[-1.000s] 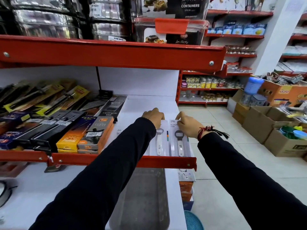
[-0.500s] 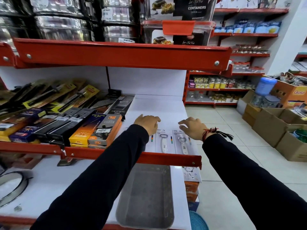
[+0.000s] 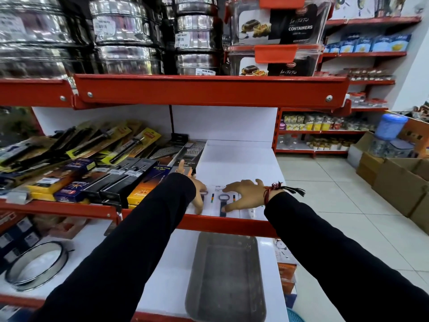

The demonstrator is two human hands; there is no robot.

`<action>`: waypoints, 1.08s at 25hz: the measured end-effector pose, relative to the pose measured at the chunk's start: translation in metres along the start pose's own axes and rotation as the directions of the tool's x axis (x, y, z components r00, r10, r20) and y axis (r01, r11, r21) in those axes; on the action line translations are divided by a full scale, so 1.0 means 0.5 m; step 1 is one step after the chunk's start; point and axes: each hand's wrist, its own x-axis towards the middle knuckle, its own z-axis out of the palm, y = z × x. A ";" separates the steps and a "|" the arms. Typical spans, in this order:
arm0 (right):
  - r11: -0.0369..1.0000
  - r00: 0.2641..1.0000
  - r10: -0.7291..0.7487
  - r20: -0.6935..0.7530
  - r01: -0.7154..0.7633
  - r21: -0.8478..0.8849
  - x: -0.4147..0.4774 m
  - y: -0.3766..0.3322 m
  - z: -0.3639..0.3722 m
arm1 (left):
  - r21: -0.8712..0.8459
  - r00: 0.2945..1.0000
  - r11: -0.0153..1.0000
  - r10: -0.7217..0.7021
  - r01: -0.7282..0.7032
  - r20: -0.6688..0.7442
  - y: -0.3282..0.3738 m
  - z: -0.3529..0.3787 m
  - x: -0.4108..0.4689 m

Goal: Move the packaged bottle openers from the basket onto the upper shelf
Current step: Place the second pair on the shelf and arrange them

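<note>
Both hands lie spread, fingers apart, on the packaged bottle openers [image 3: 224, 203] above the basket [image 3: 226, 275]: left hand [image 3: 198, 194], right hand [image 3: 243, 194].

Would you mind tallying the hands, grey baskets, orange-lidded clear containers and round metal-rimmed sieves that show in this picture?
Hands: 2 (left hand, right hand)
Grey basket: 1
Orange-lidded clear containers: 2 (upper, lower)
Round metal-rimmed sieve: 1
Total: 6
</note>
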 end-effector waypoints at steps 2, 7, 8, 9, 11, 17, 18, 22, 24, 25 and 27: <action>0.999 0.997 0.038 0.071 -0.037 -0.016 0.003 0.004 0.012 | -0.019 1.000 1.000 0.013 -0.013 -0.013 -0.002 0.010 0.000; 0.996 0.995 0.078 0.056 -0.075 -0.050 0.002 0.006 0.022 | -0.143 0.999 0.989 0.033 -0.037 -0.025 -0.025 0.019 0.002; 0.995 0.995 0.084 0.054 -0.082 -0.051 -0.001 0.003 0.021 | -0.147 0.999 0.988 0.042 -0.046 -0.034 -0.027 0.021 0.002; 0.995 0.995 0.089 0.052 -0.086 -0.050 -0.003 0.000 0.021 | -0.150 0.997 0.987 0.056 -0.062 -0.045 -0.029 0.022 0.003; 0.995 0.995 0.084 0.045 -0.082 -0.048 -0.006 -0.003 0.020 | -0.167 0.993 0.980 0.100 -0.108 -0.056 -0.027 0.024 0.007; 0.997 0.997 0.069 0.034 -0.068 -0.035 -0.013 -0.009 0.019 | -0.152 0.990 0.979 0.125 -0.134 -0.066 -0.030 0.024 0.010; 0.997 0.997 0.071 0.033 -0.070 -0.035 -0.013 -0.008 0.019 | -0.157 0.990 0.978 0.126 -0.135 -0.062 -0.030 0.023 0.010; 0.997 0.997 0.072 0.032 -0.073 0.013 -0.014 -0.005 0.023 | -0.061 0.994 0.993 0.101 -0.104 -0.051 -0.029 0.020 0.010; 0.991 0.997 0.081 -0.002 -0.080 0.105 -0.019 0.007 0.019 | -0.058 0.994 0.995 0.082 -0.086 -0.079 -0.028 0.018 0.011; 0.986 0.995 0.092 -0.033 -0.086 0.139 -0.023 0.016 0.015 | -0.060 0.990 0.994 0.083 -0.091 -0.117 -0.024 0.016 0.011; 0.980 0.988 0.125 -0.086 -0.110 0.163 -0.033 0.042 0.006 | -0.078 0.970 0.988 0.116 -0.135 -0.216 -0.009 0.012 0.012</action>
